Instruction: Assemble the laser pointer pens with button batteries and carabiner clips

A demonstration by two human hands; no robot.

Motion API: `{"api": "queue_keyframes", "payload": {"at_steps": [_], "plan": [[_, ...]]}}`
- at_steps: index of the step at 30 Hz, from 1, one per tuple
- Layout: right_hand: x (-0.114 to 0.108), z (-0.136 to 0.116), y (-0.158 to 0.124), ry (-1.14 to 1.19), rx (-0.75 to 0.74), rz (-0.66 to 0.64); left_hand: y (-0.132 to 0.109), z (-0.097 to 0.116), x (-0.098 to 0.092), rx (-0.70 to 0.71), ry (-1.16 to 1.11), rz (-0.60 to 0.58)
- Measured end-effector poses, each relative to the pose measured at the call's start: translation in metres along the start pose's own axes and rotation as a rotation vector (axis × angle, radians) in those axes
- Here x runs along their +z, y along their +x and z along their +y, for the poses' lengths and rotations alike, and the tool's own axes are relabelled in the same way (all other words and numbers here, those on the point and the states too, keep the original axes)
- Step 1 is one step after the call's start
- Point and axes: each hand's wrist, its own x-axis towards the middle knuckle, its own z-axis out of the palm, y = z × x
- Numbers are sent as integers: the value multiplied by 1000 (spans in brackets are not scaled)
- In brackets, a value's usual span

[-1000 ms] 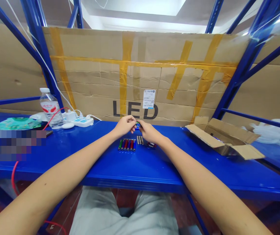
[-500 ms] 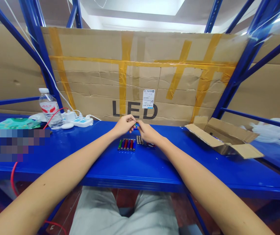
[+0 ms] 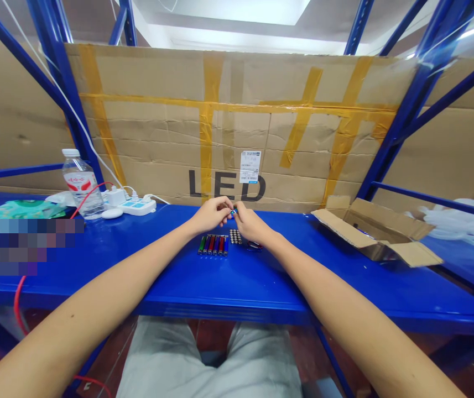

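Observation:
My left hand (image 3: 212,214) and my right hand (image 3: 251,223) meet above the middle of the blue table (image 3: 178,276), fingertips pinched together. Between them shows a small shiny blue piece (image 3: 233,213), mostly hidden by the fingers; its exact kind cannot be made out. Just below my hands, a row of slim metallic tubes (image 3: 213,245) in green, blue and red lies side by side, looking like mini flashlights. Beside the row sit several small round silver pieces (image 3: 235,236), resembling button cells, in a tight grid. Partly under my right wrist lie a few more dark red and blue pieces (image 3: 254,245).
An open cardboard box (image 3: 380,232) stands to the right. On the left are a water bottle (image 3: 82,185), a white power strip (image 3: 137,206), a green packet (image 3: 27,209) and a red cable (image 3: 17,309). A large cardboard panel (image 3: 157,132) closes off the back.
Both hands stay together at the same place, the fingers shifting slightly around the small piece. A green glint between the fingertips now shows as shiny blue. The view has shifted slightly.

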Motion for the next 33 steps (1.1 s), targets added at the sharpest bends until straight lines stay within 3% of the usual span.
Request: {"api": "queue_keyframes", "payload": {"at_steps": [11,17,21,26,33], "plan": [[-4,-12,-3,-42,50,20,-1,2,4,13,-23,6],[-24,5,3,-156,127,-19,1,1,0,5,6,58],[-52,44,1,-300,389,-222,5,-7,-11,-25,37,122],[-67,83,-11,-239,802,-577,6,-19,-21,-108,204,105],[-69,76,-14,-149,895,-653,2,-22,-25,-157,498,65]]}}
